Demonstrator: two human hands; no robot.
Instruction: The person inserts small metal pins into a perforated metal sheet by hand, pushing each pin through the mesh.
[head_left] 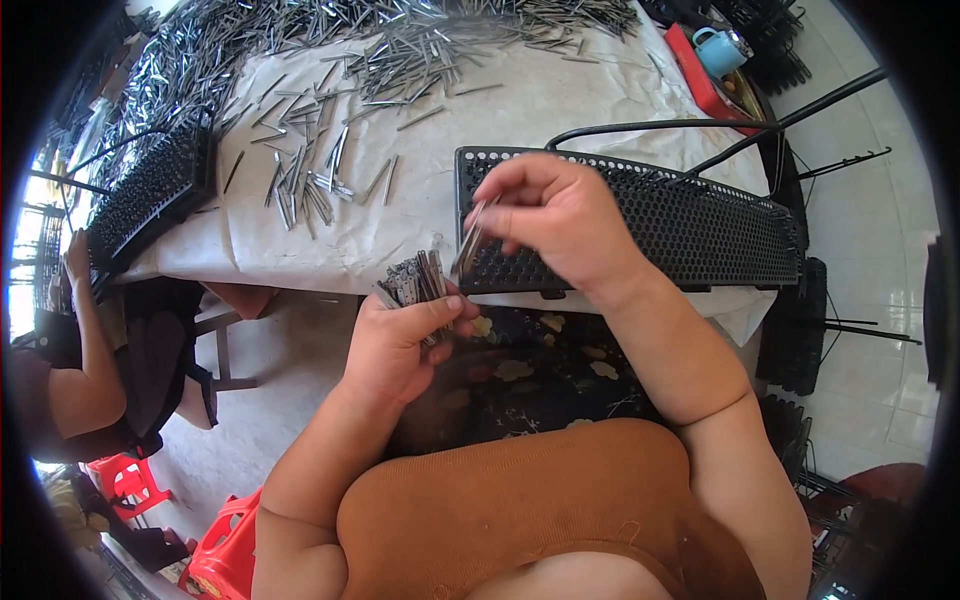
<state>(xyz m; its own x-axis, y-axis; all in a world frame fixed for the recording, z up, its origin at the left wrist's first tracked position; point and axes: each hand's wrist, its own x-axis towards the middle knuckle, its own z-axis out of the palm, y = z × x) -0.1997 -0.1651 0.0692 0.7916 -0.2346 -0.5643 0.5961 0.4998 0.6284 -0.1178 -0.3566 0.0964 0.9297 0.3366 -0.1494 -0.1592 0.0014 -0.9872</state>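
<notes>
My left hand [392, 345] is closed around a bundle of thin flat metal strips [412, 280], their ends standing up above the fingers. My right hand [570, 215] pinches a few more metal strips [468, 248], which point down toward the bundle; the fingertips are slightly blurred. Under my right hand lies the left end of a long black perforated rack [690, 225], resting along the table's front edge. The rack's holes beneath my hand are partly hidden.
Loose strips [310, 180] lie on the cloth-covered table [390, 225], with a large heap [420, 50] farther back. Black metal rods [830, 105] cross at right, near a red tray [700, 85] with a blue mug [716, 52]. Another person's arm [90, 320] is beside a second black rack [155, 200].
</notes>
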